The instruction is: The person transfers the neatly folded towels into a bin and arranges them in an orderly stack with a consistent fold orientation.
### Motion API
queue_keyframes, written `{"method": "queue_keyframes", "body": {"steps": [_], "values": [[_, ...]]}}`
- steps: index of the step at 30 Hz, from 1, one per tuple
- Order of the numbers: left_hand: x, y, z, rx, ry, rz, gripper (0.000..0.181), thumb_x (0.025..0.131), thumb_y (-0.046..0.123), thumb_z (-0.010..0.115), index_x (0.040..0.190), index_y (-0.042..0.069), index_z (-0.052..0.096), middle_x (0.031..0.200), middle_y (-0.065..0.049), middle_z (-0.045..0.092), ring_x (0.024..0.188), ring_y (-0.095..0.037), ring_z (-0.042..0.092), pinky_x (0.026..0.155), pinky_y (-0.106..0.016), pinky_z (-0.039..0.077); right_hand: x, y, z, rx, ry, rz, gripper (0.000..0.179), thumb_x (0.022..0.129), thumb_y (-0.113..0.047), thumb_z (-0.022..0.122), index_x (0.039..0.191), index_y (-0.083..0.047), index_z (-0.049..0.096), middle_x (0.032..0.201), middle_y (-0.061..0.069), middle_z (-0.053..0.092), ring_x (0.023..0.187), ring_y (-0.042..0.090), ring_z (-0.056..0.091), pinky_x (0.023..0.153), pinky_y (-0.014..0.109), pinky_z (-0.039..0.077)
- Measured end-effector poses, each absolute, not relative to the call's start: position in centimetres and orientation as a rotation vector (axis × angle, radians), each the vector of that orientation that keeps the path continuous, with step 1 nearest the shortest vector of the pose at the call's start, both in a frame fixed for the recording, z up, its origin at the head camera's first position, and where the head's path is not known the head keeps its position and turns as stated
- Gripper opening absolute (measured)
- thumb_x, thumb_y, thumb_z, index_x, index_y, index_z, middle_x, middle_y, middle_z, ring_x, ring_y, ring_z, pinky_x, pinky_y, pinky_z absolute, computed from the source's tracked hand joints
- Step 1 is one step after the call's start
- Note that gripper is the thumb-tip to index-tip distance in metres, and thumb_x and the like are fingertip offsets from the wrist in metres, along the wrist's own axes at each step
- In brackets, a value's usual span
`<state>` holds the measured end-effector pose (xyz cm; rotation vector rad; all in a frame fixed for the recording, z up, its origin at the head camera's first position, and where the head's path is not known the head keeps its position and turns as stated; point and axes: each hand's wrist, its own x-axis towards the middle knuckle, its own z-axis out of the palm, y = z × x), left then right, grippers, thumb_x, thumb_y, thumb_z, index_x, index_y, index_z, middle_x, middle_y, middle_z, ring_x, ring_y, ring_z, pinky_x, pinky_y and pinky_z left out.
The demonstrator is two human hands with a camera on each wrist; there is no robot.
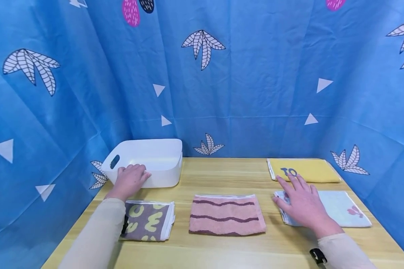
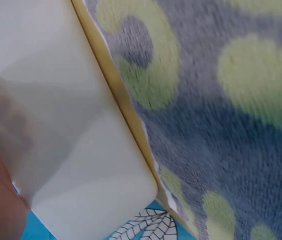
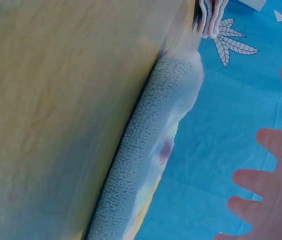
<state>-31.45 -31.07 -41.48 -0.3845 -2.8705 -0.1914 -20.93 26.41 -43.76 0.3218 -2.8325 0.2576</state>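
Note:
At the left, a white plastic basket (image 1: 161,178) stands on the table. My left hand (image 1: 130,180) grips its front rim, fingers hooked over the edge and thumb along the outer wall, as the left wrist view shows. Just below that wrist lies a folded grey towel (image 1: 144,220) with yellow-green letters. My right hand (image 1: 303,203) is over a folded pale blue towel (image 1: 336,209), fingers spread and holding nothing. Its fingertips overlap the near edge of a folded yellow towel (image 1: 309,170) in the head view. The folded edge of the blue towel (image 3: 131,150) shows thick in the right wrist view.
Between the hands, a folded pink towel (image 1: 227,215) with wavy maroon stripes lies on the wooden table (image 1: 222,175). Blue printed curtains (image 1: 256,74) enclose the table at the back and both sides.

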Motion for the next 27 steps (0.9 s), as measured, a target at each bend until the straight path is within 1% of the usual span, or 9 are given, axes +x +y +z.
{"method": "queue_keyframes", "body": {"steps": [5, 12, 18, 21, 27], "values": [[-31.5, -30.0, -41.6, -0.381, -2.881, -0.182, 0.029, 0.106, 0.042, 0.051, 0.1, 0.014, 0.057, 0.094, -0.003, 0.059, 0.095, -0.029, 0.052, 0.09, -0.057, 0.031, -20.9, 26.2, -43.6, 0.335, -2.824, 0.26, 0.075, 0.098, -0.06, 0.054, 0.157, -0.017, 0.038, 0.158, 0.025, 0.028, 0.143, 0.053, 0.02, 0.102, 0.079, 0.016], [-31.6, -28.0, -41.7, -0.406, -2.892, -0.139, 0.027, 0.105, 0.043, 0.052, 0.097, 0.017, 0.056, 0.09, 0.0, 0.056, 0.092, -0.026, 0.05, 0.089, -0.055, 0.032, -20.8, 26.1, -43.4, 0.335, -2.829, 0.275, 0.077, 0.098, -0.064, 0.05, 0.156, -0.016, 0.039, 0.159, 0.026, 0.026, 0.144, 0.053, 0.019, 0.102, 0.08, 0.014], [-31.6, -25.7, -41.4, -0.449, -2.887, -0.112, 0.028, 0.105, 0.042, 0.053, 0.097, 0.016, 0.057, 0.087, 0.001, 0.055, 0.092, -0.025, 0.051, 0.088, -0.053, 0.033, -20.7, 26.2, -43.6, 0.328, -2.828, 0.289, 0.075, 0.097, -0.06, 0.055, 0.156, -0.016, 0.039, 0.159, 0.025, 0.026, 0.144, 0.053, 0.019, 0.102, 0.08, 0.015], [-31.5, -24.5, -41.4, -0.464, -2.89, -0.117, 0.027, 0.105, 0.042, 0.054, 0.096, 0.017, 0.057, 0.086, 0.002, 0.055, 0.091, -0.024, 0.051, 0.088, -0.052, 0.034, -20.7, 26.2, -43.8, 0.331, -2.833, 0.289, 0.075, 0.098, -0.061, 0.054, 0.156, -0.015, 0.04, 0.159, 0.026, 0.027, 0.143, 0.054, 0.019, 0.102, 0.08, 0.014], [-31.2, -22.3, -41.6, -0.515, -2.87, -0.099, 0.028, 0.104, 0.043, 0.055, 0.093, 0.018, 0.056, 0.081, 0.005, 0.052, 0.086, -0.022, 0.05, 0.082, -0.047, 0.034, -20.7, 26.3, -44.0, 0.33, -2.829, 0.288, 0.074, 0.097, -0.058, 0.056, 0.155, -0.015, 0.04, 0.157, 0.028, 0.029, 0.142, 0.055, 0.021, 0.102, 0.08, 0.014]]}}
